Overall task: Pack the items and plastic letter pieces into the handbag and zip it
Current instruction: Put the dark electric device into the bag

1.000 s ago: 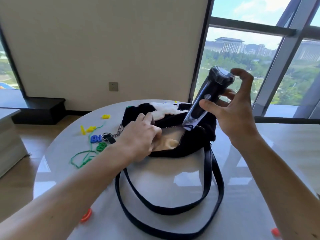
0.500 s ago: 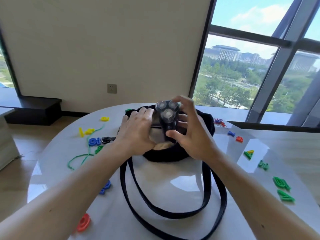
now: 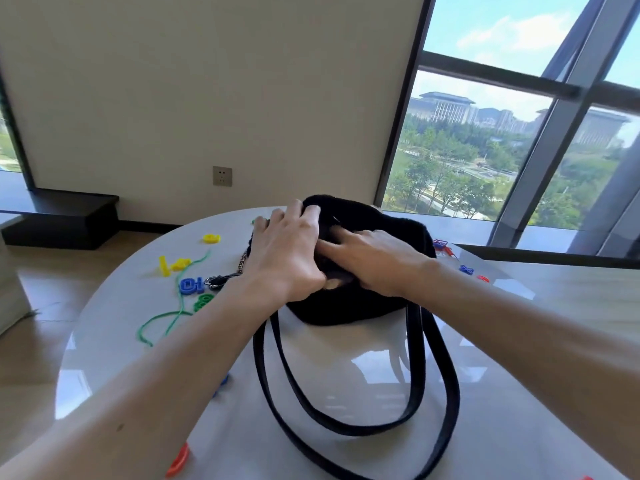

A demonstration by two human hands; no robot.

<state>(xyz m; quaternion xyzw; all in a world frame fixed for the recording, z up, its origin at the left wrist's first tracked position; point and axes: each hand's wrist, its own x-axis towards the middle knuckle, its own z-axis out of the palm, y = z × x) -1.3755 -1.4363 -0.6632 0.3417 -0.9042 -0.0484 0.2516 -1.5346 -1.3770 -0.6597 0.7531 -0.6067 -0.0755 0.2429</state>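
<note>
The black handbag (image 3: 363, 306) sits mid-table (image 3: 114, 348), mouth open. My left hand (image 3: 287, 251) grips its rim, fingers curled. My right hand (image 3: 374, 258), fingers nearly straight, presses inside, holding nothing visible. Next, I judge, I must gather the scattered plastic letter pieces (image 3: 191, 285).

Left hand (image 3: 287, 258) and right hand (image 3: 374, 261) bare, both arms uncovered to the frame's edge; a small dark spot marks the left forearm (image 3: 119, 427).

Left hand (image 3: 284, 252) & right hand (image 3: 375, 263) cover handbag (image 3: 346, 308) mouth; contents unseen. Right fingers (image 3: 337, 234) blurred. Strap (image 3: 259, 355) cut by bottom edge. Blue piece (image 3: 224, 380) near-left of handbag half behind forearm (image 3: 194, 344). Small pieces (image 3: 466, 270) right of handbag: shapes unclear.
</note>
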